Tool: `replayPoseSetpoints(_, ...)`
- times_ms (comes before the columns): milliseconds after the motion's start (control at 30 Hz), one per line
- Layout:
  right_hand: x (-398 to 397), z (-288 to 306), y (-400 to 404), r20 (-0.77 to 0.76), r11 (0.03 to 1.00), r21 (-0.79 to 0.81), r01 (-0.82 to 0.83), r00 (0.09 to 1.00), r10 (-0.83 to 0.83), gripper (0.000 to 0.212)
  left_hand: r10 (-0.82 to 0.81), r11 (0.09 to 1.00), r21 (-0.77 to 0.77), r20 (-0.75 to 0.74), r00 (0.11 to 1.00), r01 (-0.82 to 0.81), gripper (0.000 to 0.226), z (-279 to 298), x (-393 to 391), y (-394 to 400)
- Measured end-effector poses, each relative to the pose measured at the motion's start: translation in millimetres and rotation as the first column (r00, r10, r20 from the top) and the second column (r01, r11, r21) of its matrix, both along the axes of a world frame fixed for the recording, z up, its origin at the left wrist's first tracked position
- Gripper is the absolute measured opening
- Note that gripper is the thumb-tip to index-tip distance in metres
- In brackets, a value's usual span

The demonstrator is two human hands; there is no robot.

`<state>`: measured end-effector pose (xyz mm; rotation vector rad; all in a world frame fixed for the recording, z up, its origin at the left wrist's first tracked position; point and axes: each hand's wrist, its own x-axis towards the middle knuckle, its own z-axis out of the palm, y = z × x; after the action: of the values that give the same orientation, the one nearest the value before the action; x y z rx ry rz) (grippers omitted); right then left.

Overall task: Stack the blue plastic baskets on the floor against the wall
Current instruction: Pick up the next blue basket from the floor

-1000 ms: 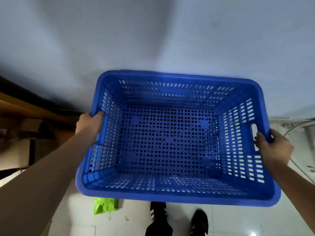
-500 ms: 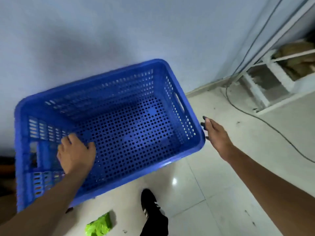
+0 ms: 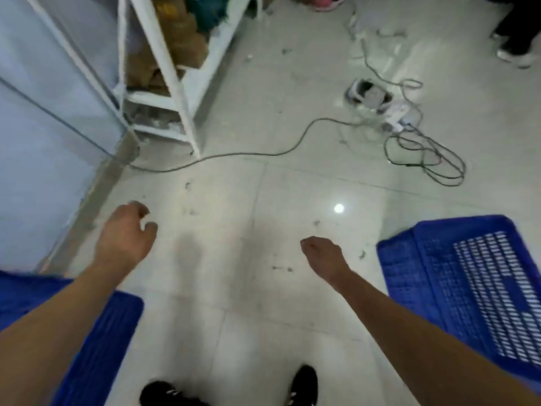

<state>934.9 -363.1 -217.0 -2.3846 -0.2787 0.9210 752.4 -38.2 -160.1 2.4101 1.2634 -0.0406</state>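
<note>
A blue plastic basket [image 3: 102, 341] sits on the floor at the lower left by the wall [image 3: 35, 142], mostly hidden under my left forearm. A second blue basket [image 3: 433, 282] lies on the tiles at the right, its perforated side facing up. My left hand [image 3: 126, 235] hangs over the bare floor with curled, loose fingers and holds nothing. Empty as well, my right hand [image 3: 325, 256] hovers lower in the middle, fingers bent downward, a short way left of the right basket.
A white metal shelf [image 3: 175, 92] with brown bundles stands against the wall at the upper left. A grey cable [image 3: 263, 153] runs across the tiles to a power strip [image 3: 398, 118] and coiled wires. Another person's shoes [image 3: 512, 54] are at the top right. My black shoes [image 3: 304, 385] are below.
Both hands have let go of the basket, which now rests at the lower left. The view has swung right, bringing the second basket, the shelf and the cables into sight.
</note>
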Motion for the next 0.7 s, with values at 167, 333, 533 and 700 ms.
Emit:
replayPoseSetpoints(167,90,9,-206,0.074,0.913,-0.057,0.403,0.914,-0.399,0.032,-0.418,0.867,-0.313,-0.035,0.908,0.387,0.015,-5,209,-186)
replayPoseSetpoints(333,118,-6,-365,0.129,0.746,-0.071,0.662,0.748,-0.651,0.026,-0.754,0.605,-0.402,-0.012,0.656,0.687,0.017,-9,338,-373)
replayPoseSetpoints(533,79,-40,-489,0.165,0.605,-0.159,0.78,0.625,-0.763,0.025,-0.908,0.399,-0.459,-0.078,0.412,0.794,0.016,-42,412,-522)
replayPoseSetpoints(700,92,-63,-546,0.192,0.516,-0.11,0.849,0.528,-0.827,0.023,-0.951,0.309,-0.486,-0.15,0.27,0.818,0.018,-91,476,-570)
